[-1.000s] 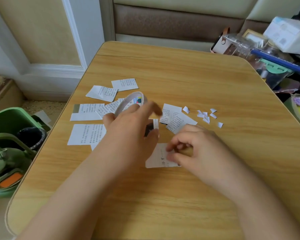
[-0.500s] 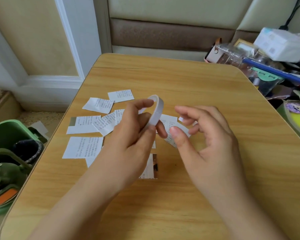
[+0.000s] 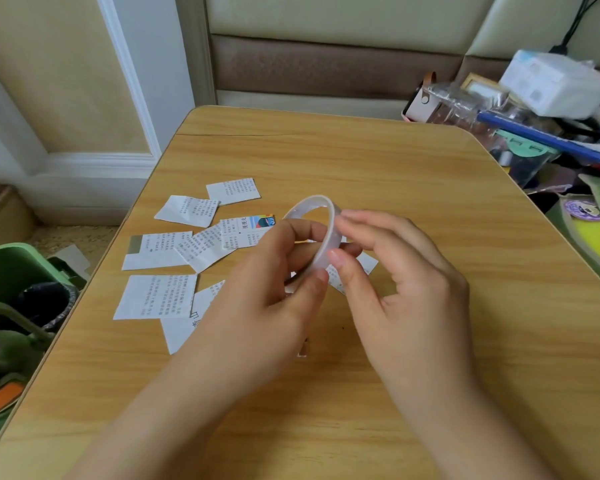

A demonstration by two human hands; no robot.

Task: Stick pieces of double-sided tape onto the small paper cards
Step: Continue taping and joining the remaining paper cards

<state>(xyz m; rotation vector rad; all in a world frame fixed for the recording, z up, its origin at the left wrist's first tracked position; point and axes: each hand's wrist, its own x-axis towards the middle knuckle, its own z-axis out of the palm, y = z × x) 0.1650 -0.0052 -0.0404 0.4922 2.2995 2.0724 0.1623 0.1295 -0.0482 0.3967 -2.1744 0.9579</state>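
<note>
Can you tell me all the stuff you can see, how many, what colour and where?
tape roll: one, whitish, held up over the table's middle
paper cards: about eight showing, white with print, on the table's left part, some partly under the hands
table: one, light wood, fills the middle
green bin: one, on the floor at left
clutter pile: boxes, clear bags and a blue strip, far right beside the table
white pack: one, on top of the pile
black cable: top right, hanging down
left hand: holds the roll between thumb and fingers
right hand: thumb and fingertips touch the roll's rim
</note>
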